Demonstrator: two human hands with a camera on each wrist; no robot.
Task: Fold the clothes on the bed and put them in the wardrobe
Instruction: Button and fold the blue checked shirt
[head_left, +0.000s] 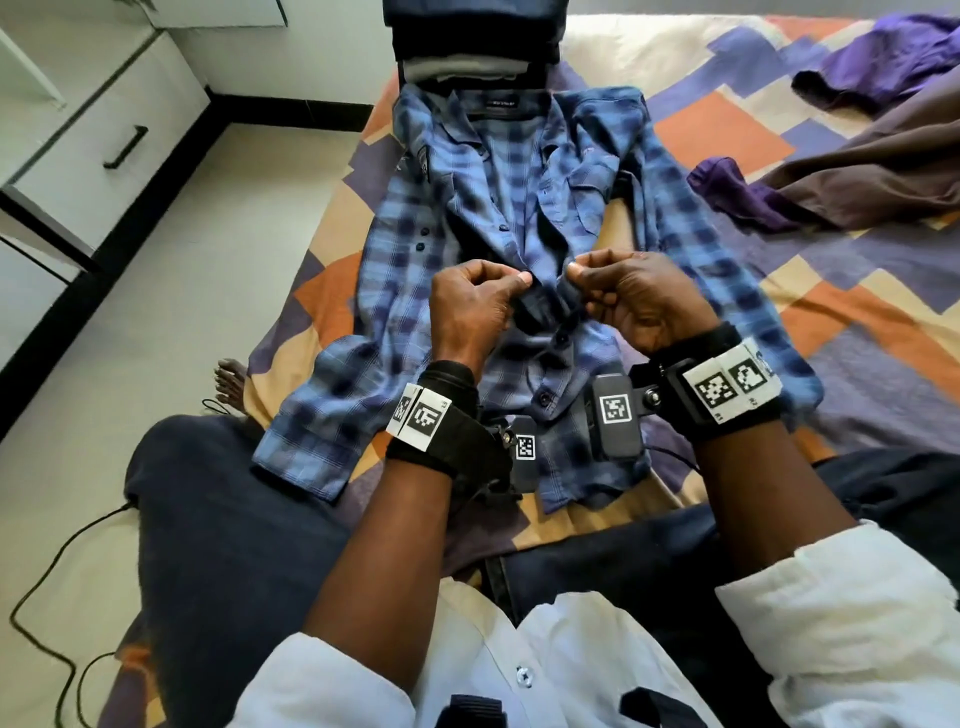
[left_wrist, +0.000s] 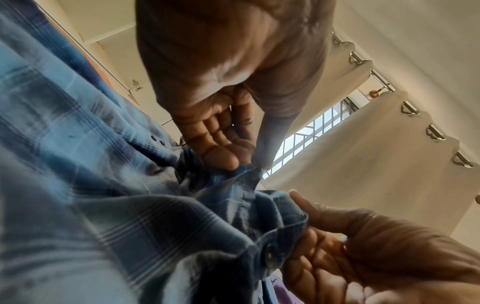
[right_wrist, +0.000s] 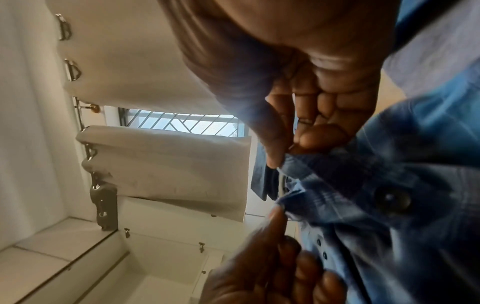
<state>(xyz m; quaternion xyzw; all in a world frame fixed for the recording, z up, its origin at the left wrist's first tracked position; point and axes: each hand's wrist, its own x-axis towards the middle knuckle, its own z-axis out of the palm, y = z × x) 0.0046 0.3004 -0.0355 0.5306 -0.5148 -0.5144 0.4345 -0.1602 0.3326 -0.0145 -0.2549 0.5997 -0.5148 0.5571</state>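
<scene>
A blue plaid shirt (head_left: 467, 208) lies front up and spread out on the patterned bed sheet (head_left: 831, 322), collar at the far end. Both hands meet over its button strip at mid-chest. My left hand (head_left: 514, 291) pinches the left front edge between thumb and curled fingers. My right hand (head_left: 582, 288) pinches the facing edge the same way. In the left wrist view the left hand (left_wrist: 233, 162) nips a raised fold of the shirt (left_wrist: 103, 185), with a dark button (left_wrist: 270, 256) beside the right hand's fingers (left_wrist: 311, 246). The right wrist view shows the right hand (right_wrist: 285, 156) gripping the shirt's edge (right_wrist: 337, 174).
A stack of folded dark clothes (head_left: 472, 47) sits just beyond the collar. Loose purple and brown garments (head_left: 883, 156) lie at the right of the bed. White drawers (head_left: 104, 130) stand to the left across the floor. A black cable (head_left: 52, 571) trails on the floor.
</scene>
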